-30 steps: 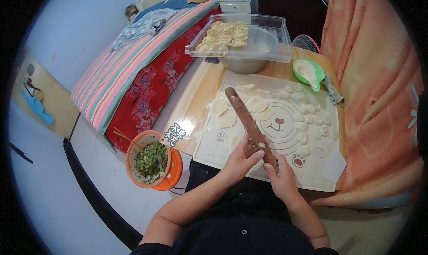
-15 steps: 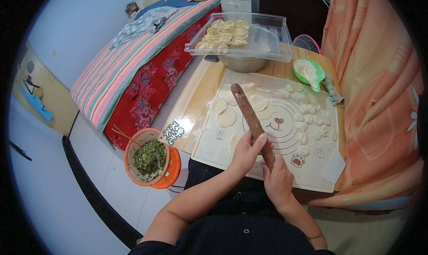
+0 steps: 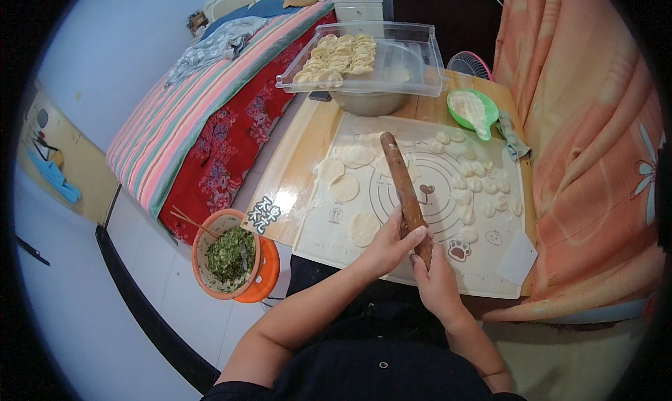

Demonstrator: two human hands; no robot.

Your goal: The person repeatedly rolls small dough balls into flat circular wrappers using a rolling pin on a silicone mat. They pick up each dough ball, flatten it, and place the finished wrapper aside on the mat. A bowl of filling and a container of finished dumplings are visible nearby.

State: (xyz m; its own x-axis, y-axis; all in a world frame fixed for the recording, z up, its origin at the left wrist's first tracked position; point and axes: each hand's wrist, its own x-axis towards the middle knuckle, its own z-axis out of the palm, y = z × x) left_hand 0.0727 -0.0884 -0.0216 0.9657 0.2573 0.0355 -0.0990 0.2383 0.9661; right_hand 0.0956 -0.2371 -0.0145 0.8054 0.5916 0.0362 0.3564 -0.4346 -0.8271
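Clasping rolling pin (image 3: pixel 403 182), 2 curled hands (image 3: pixel 389 250) (image 3: pixel 439 283)

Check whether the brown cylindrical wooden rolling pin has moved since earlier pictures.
Yes: the rolling pin has swung its far end right, toward the brown heart printed on the pale rectangular mat.

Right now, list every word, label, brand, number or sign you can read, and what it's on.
Wooden table, near left corner: large white, dark-outlined characters; wording not copied.
Pale mat: fork-and-spoon emblem, lettering below it too small to read.
Pale mat: paw print and small face, pictures only.
Rolling pin: no lettering seen.
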